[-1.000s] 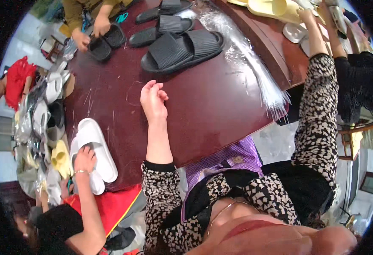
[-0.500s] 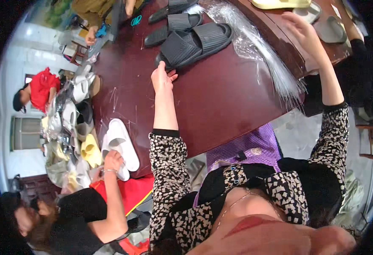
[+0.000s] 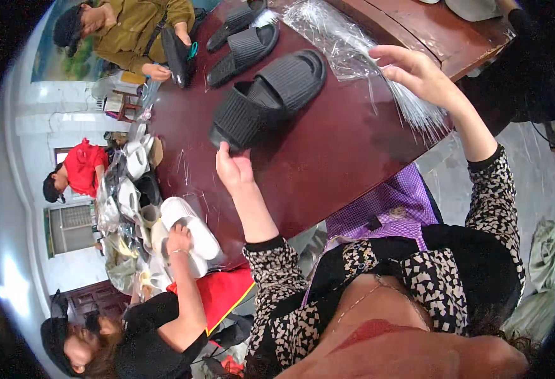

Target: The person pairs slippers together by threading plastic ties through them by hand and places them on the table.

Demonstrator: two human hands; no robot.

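A pair of black ribbed slide slippers (image 3: pixel 293 82) lies together on the dark red table, one partly over the other. My left hand (image 3: pixel 234 169) grips the near end of this pair, thumb on top and the other fingers partly hidden beneath. Over the right side of the table my right hand (image 3: pixel 420 76) is raised with its fingers apart, holding nothing that I can see. Below and beside it spreads a bundle of thin clear plastic strands (image 3: pixel 410 110), its far part lying in a clear plastic bag (image 3: pixel 328 38).
More black slippers (image 3: pixel 246 54) lie at the far side of the table (image 3: pixel 328 145). On the left, a co-worker's hand (image 3: pixel 179 240) touches white slippers (image 3: pixel 195 230), near a pile of mixed slippers (image 3: pixel 132 196). Another person (image 3: pixel 138 31) holds a dark slipper (image 3: pixel 177 57) at the far left.
My right hand has come from the slippers at the far right to above the strand bundle. My left hand stays at the black pair. The far person with a dark slipper now shows more fully.
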